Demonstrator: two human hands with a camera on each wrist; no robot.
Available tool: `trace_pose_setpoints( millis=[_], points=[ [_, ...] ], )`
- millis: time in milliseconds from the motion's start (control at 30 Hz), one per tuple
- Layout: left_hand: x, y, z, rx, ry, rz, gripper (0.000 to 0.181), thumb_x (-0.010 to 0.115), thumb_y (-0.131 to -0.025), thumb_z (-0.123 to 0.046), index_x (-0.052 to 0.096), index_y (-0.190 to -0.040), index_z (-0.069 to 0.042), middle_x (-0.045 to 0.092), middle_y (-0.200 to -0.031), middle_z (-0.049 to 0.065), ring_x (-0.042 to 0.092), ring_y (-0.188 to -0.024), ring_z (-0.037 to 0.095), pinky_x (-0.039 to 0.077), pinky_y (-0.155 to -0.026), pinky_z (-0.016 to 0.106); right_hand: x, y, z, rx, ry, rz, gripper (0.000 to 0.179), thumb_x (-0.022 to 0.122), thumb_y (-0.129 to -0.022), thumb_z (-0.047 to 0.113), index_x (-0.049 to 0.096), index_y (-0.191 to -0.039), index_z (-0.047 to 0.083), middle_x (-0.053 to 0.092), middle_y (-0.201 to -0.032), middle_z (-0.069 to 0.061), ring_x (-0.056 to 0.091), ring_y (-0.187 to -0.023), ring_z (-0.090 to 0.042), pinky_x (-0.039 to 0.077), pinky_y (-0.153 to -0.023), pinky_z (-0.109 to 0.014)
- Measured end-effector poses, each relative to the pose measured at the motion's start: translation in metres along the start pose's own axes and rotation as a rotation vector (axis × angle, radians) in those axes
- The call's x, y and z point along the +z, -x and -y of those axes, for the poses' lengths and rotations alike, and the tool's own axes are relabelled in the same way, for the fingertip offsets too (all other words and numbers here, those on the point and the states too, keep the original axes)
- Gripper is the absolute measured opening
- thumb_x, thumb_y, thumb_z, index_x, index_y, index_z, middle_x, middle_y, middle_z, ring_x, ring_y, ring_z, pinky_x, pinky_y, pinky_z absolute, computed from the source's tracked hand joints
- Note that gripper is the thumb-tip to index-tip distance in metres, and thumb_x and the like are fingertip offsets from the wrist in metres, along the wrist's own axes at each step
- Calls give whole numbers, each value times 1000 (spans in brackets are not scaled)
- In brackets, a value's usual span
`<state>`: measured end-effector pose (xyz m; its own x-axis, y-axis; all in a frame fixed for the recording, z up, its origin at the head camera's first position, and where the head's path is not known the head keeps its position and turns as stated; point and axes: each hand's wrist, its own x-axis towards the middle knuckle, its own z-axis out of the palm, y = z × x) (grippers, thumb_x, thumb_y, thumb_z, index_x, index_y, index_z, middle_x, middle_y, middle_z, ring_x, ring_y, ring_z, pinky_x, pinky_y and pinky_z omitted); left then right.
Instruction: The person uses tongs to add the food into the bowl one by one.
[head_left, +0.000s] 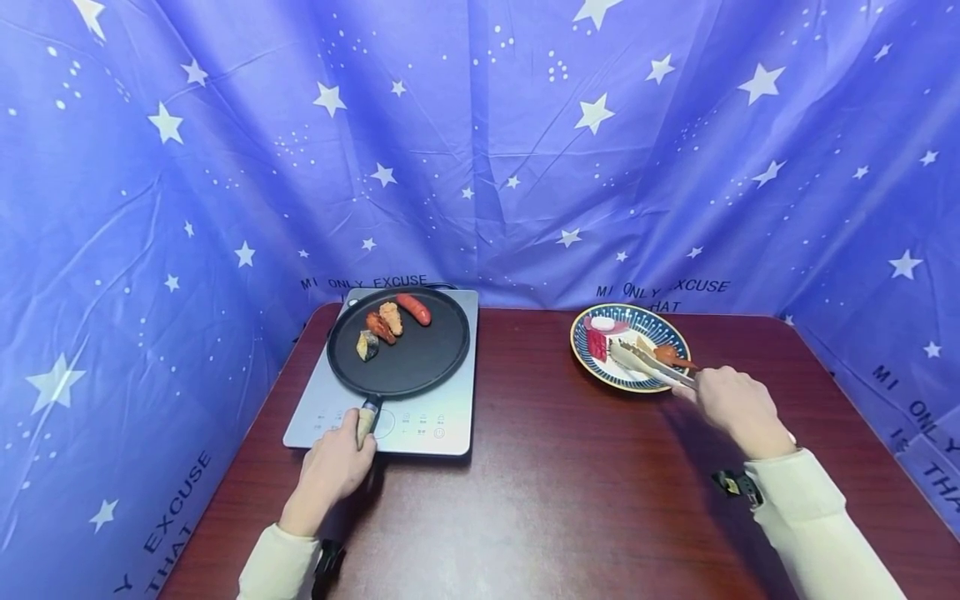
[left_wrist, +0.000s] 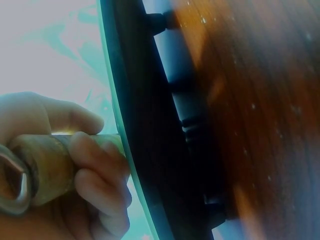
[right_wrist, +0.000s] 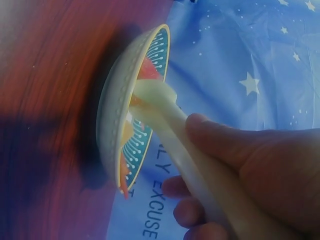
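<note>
My left hand [head_left: 333,460] grips the wooden handle [left_wrist: 47,167] of a flat black pan [head_left: 423,358]. In the pan lie a red sausage [head_left: 415,309], a fried golden piece [head_left: 390,317], a browned wing-like piece [head_left: 379,328] and a yellow-and-dark piece [head_left: 367,345]. Over on the right, my right hand [head_left: 731,404] holds pale tongs [head_left: 648,362], their tips down among the food in a blue-patterned plate [head_left: 581,364]. That plate bears a red block [head_left: 597,343], a white oval [head_left: 602,323] on something pink, and an orange-brown piece [head_left: 670,356]. Whether the tongs pinch any food I cannot tell.
The pan rests on a silver induction cooktop [head_left: 453,425] at the table's left. Dark reddish wood of the table [head_left: 525,467] stretches between cooktop and plate. Blue star-patterned cloth [head_left: 510,167] hangs behind the table and along its sides.
</note>
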<state>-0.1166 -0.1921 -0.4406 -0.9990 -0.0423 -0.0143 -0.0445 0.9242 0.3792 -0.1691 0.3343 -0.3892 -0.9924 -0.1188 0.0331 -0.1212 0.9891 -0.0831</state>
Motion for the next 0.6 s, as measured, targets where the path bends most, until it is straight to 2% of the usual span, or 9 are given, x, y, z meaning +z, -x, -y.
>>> trace_pose_setpoints(
  millis=[600],
  points=[
    [-1,1,-2,-5,4,1,39,50,-89,-27,45,-120,-4,57,-73,17,58,-63,32,42,-54,46,3,8,-11,-3,-52,-91,50,51,-92,50,57,-65,9,54,-59,-14,53,-51,-36,38,-43,-50]
  ],
)
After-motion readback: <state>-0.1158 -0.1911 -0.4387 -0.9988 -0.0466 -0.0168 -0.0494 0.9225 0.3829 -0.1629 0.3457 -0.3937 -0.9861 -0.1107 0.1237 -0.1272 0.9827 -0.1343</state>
